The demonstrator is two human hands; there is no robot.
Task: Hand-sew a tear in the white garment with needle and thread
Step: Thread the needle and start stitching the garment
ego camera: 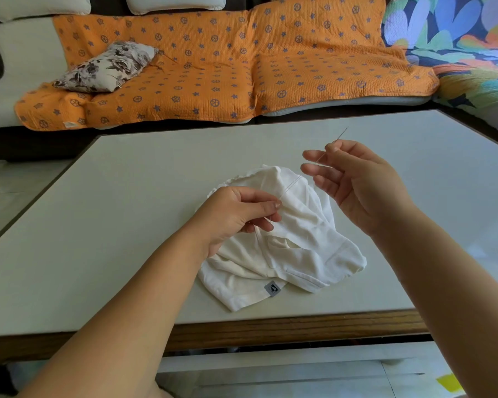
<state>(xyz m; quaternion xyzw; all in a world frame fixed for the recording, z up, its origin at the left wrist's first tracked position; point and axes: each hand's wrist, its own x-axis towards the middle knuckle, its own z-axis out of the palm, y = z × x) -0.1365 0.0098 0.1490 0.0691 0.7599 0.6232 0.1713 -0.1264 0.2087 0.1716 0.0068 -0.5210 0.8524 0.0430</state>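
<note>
1. My right hand [354, 179] is raised above the table, palm turned toward me, fingers loosely fanned; the thumb and forefinger pinch the needle [332, 146] near its middle, and its tip points up and away from me.
2. My left hand [230, 215] rests on the white garment [293, 254], thumb and fingertips pressed together on a fold of the cloth near its upper middle.
3. The thread [291, 185] runs taut from the cloth just beside my left thumb up toward my right hand; it is thin and pale, and I lose sight of it against my fingers before it reaches the needle.
4. The garment lies crumpled in the middle of the table [127, 225], bunched under my left hand and spread flatter toward me. A small grey label [272, 289] shows at its near hem.
5. Just below my left fingers there is an opening in the cloth [283, 244] with a darker gap inside; I cannot tell whether it is the tear or part of the garment's cut.
6. The tabletop is pale with a wooden edge along the near side.
7. Beyond the table stands a sofa under an orange cover [242, 67] printed with blue stars and rings.
8. A flowered cushion [107, 67] lies on the sofa's left part, and a colourful patterned blanket [457, 38] covers its right end.
</note>
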